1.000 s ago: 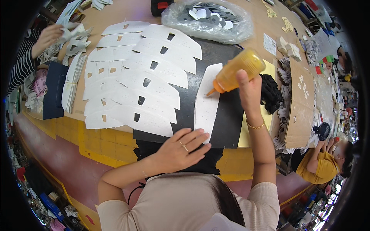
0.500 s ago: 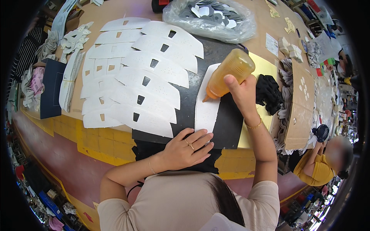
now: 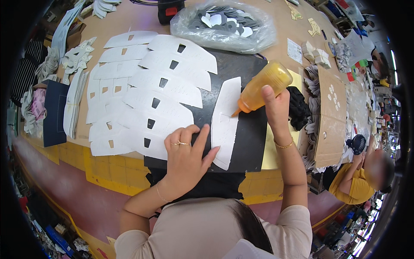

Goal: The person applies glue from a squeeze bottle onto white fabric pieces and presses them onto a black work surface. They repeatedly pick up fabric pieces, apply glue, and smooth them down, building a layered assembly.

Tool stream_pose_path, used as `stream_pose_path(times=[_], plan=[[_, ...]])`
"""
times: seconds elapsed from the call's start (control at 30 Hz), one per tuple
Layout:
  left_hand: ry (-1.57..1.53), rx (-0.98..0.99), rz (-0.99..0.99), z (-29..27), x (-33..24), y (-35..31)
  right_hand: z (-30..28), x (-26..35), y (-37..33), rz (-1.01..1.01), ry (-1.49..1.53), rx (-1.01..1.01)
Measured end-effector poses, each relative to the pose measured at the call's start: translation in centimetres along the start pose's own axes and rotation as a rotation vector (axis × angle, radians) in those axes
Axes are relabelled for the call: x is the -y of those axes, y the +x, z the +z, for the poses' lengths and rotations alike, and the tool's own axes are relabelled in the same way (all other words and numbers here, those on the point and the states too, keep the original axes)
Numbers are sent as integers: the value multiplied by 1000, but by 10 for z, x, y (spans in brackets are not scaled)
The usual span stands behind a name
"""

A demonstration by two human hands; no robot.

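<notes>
Head view. Right hand (image 3: 276, 108) wraps the amber glue bottle (image 3: 261, 87), nozzle down on the white cut piece (image 3: 225, 123); left hand (image 3: 186, 157) lies open, fingertips pinning that piece's near edge. Left of the grip, fanned white pieces (image 3: 142, 99) lie finished or waiting, cannot tell which. Beyond the bottle, a plastic bag of parts (image 3: 224, 26); nothing blocks the nozzle.

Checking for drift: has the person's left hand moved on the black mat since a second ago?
Yes. The left hand slid right along the black mat, its fingertips now on the curved white cut piece.
</notes>
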State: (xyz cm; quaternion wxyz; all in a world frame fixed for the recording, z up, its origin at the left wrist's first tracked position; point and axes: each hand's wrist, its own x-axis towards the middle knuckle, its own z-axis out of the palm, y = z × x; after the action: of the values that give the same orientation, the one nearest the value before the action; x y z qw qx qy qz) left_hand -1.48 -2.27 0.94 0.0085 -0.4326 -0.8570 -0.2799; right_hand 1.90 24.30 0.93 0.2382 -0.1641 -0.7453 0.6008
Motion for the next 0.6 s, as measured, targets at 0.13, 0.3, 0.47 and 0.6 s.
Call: stream_pose_path(times=[0.13, 0.3, 0.47, 0.6], plan=[[47, 25, -60, 4, -3, 10, 5, 4, -1, -28, -47, 35], [59, 55, -81, 8, -5, 16, 5, 6, -4, -20, -68, 88], [52, 71, -80, 9, -8, 18, 3, -4, -18, 74, 48, 125], [66, 53, -65, 12, -11, 16, 0, -8, -18, 263, 480, 4]])
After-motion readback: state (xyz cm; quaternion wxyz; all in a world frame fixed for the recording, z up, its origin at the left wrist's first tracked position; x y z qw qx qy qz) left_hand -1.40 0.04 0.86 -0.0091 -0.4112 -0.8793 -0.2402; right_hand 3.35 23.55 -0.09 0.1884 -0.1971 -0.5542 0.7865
